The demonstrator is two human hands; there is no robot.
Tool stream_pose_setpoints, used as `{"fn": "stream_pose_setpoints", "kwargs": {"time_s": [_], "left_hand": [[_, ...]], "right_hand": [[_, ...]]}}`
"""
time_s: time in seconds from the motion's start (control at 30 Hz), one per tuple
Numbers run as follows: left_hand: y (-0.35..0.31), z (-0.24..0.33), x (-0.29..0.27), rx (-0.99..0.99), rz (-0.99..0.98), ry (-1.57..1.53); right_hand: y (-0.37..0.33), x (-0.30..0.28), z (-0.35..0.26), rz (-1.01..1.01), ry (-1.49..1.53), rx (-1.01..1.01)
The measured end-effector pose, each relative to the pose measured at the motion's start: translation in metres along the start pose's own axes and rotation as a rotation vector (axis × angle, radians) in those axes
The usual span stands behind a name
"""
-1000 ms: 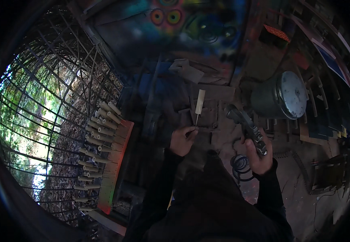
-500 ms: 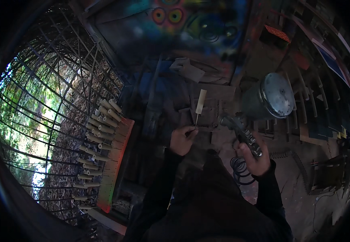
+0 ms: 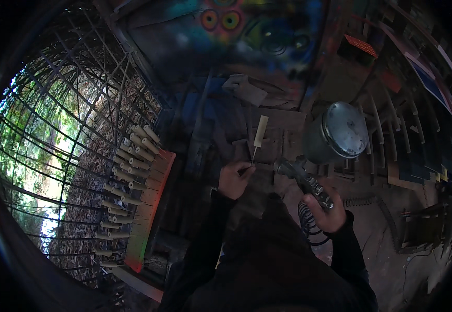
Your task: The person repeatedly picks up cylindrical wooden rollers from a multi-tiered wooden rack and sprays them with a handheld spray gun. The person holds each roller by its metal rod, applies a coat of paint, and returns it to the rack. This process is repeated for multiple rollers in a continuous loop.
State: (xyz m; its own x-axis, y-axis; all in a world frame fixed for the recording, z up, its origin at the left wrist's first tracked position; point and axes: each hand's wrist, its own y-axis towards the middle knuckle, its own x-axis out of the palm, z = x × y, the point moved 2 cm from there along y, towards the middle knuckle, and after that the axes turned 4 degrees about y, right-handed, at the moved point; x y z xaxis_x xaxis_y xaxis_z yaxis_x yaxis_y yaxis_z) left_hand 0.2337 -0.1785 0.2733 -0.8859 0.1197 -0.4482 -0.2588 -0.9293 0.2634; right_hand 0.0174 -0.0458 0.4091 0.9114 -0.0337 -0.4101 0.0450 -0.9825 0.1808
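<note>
While the left hand (image 3: 235, 179) pinches the thin wire stem of one pale stick (image 3: 260, 132) standing upright over the dark tabletop (image 3: 221, 130), the right hand (image 3: 326, 210) is wrapped tight around the handle of one spray gun (image 3: 301, 177), just right of that stick. One grey metal cup (image 3: 338, 132) sits on the gun, above and to the stick's right. Well left of the stick, a red-edged rack (image 3: 150, 200) carries rows of similar pale sticks, too many to count surely.

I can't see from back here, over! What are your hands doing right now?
Left hand pinches thin tool's tip. Right hand grips spray gun, metal cup attached. Coiled hose hangs beneath.
</note>
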Motion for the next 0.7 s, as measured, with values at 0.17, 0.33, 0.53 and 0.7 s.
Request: {"fn": "stream_pose_setpoints", "kwargs": {"time_s": [0.17, 0.33, 0.53, 0.7], "left_hand": [[0.002, 0.008, -0.005, 0.000, -0.008, 0.039], [0.002, 0.008, -0.009, -0.024, -0.009, 0.043], [0.005, 0.013, -0.011, -0.005, 0.017, 0.111], [0.003, 0.009, -0.011, 0.021, 0.033, 0.104]], "right_hand": [[0.013, -0.005, -0.003, 0.100, 0.046, -0.005], [0.017, -0.006, -0.004, 0.193, 0.032, -0.020], [0.005, 0.000, 0.004, 0.053, 0.095, 0.008], [0.004, -0.002, -0.011, 0.030, 0.074, 0.052]]}}
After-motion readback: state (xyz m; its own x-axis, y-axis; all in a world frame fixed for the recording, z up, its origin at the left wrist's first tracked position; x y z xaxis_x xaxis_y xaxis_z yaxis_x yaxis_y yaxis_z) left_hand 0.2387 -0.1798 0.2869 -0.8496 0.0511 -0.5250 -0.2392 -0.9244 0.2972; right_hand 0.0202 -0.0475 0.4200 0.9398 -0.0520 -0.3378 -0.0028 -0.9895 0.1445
